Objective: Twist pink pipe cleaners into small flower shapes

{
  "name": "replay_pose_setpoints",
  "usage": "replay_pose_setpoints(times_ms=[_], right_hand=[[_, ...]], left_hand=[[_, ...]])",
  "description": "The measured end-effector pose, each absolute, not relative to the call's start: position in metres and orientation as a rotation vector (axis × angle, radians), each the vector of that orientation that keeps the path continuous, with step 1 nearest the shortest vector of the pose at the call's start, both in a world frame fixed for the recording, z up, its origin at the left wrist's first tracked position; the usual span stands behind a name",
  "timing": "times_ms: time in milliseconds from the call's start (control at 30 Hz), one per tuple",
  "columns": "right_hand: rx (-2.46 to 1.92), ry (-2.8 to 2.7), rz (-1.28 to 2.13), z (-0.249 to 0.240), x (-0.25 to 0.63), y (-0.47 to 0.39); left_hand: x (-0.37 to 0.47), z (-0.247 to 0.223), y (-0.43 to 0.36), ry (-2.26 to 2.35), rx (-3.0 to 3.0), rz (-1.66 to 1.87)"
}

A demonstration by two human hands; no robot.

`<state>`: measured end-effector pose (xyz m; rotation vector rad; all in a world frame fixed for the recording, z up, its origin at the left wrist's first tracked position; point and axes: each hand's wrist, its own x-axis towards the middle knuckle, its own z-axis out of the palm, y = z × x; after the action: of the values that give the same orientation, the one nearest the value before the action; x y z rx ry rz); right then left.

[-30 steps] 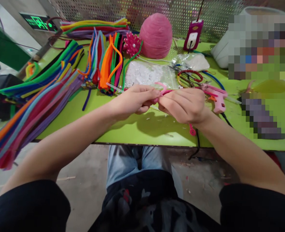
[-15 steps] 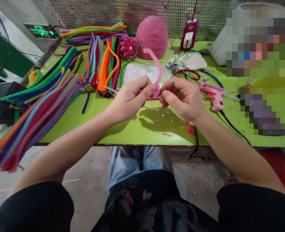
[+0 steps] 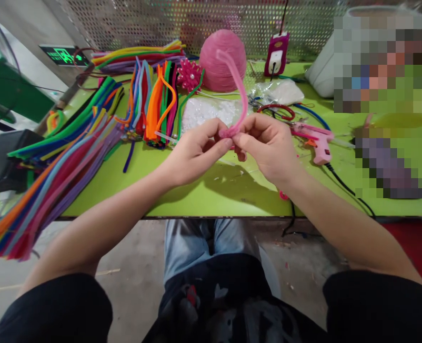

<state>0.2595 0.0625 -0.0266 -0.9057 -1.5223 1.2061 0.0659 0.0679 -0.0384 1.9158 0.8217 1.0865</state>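
You're pinching a curved, fuzzy pink pipe cleaner (image 3: 242,90), left hand (image 3: 198,151) and right hand (image 3: 271,147) together, behind the green counter's (image 3: 185,200) front edge!

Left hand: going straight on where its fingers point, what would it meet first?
Most likely the right hand, just opposite at the pink fuzzy stem both hold, though depth is unclear.

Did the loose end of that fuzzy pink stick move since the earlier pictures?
Yes, upward in the view: the fuzzy pink stick's loose end first showed below the pink ball, and now it overlaps the ball's middle.
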Motion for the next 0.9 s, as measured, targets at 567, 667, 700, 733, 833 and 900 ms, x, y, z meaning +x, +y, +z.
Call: replay_pose_setpoints(times_ms=[567,667,700,733,833,900], right_hand=[[-0.921,-1.558,1.194,-0.019,0.266,0.058],[-0.831,-1.498,1.192,-0.022,0.262,0.059],[-0.798,-1.488,1.199,-0.023,0.262,0.060],[-0.771,-1.485,1.210,-0.024,0.262,0.061],[-0.747,-1.522,1.254,-0.025,0.266,0.066],[-0.747,-1.577,1.290,-0.023,0.271,0.070]], left_hand=[[0.064,-0.029,0.071,0.750,1.799,1.032],[0.068,-0.037,0.073,0.760,1.649,1.100],[0.069,-0.039,0.073,0.761,1.624,1.120],[0.070,-0.041,0.074,0.753,1.617,1.146],[0.069,-0.043,0.074,0.712,1.722,1.198],[0.066,-0.041,0.073,0.685,1.842,1.171]])
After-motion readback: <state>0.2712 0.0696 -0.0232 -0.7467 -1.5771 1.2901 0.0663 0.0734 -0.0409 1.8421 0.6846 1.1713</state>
